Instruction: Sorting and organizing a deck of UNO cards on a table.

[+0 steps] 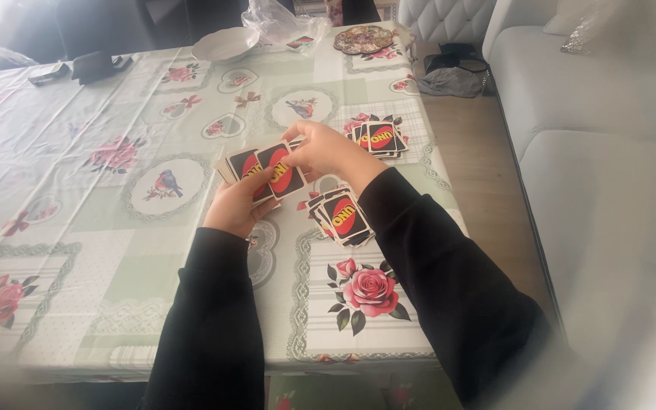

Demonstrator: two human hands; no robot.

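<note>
Cards lie dealt in two piles: one [343, 217] just below the grip, another [380, 138] beyond it. Left hand [233, 206] clasps the remaining deck [256, 168]; right hand [328, 150] pinches its top card [281, 168].

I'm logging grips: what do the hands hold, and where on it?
The left hand holds the deck from beneath; the right hand pinches the top card at its upper edge.

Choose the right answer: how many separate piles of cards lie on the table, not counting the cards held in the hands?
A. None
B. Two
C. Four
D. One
B: one pile of cards lies under the right hand, and a second pile lies beyond it; the left hand holds the deck.
</note>
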